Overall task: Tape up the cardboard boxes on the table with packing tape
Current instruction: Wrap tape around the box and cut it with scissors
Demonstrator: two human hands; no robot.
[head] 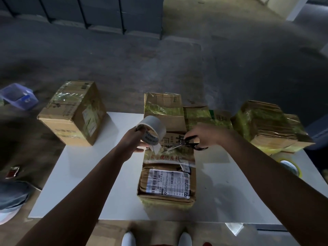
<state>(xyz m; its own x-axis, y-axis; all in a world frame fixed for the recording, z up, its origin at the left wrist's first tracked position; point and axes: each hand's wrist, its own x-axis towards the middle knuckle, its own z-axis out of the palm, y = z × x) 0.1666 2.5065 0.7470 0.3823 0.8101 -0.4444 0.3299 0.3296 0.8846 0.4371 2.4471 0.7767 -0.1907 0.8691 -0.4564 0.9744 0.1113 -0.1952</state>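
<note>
Dim concrete floor lies all around the white table [74, 183], and the labelled box [168, 189] lying at the table's middle is the one I am working on. My left hand [132, 142] grips the grey tape roll [153, 133] just above that box's far-left edge, fingers curled round it, raised so the short strip [156, 148] running down to the box top stays taut. My right hand [207, 134], over the box's far-right side, has its fingers curled through the black handles of the scissors [182, 143]. The blades are parted and point left at the strip, close to where it meets the cardboard, so I judge the cut comes next and needs the strip kept tight.

Beyond the labelled box other cartons [165, 107] stand touching it, already glossy with tape. Further right of it is a crumpled, taped stack [266, 125], with a yellow tape roll [289, 166] near the table edge. Well to its left one taped carton [74, 112] overhangs the far corner.
</note>
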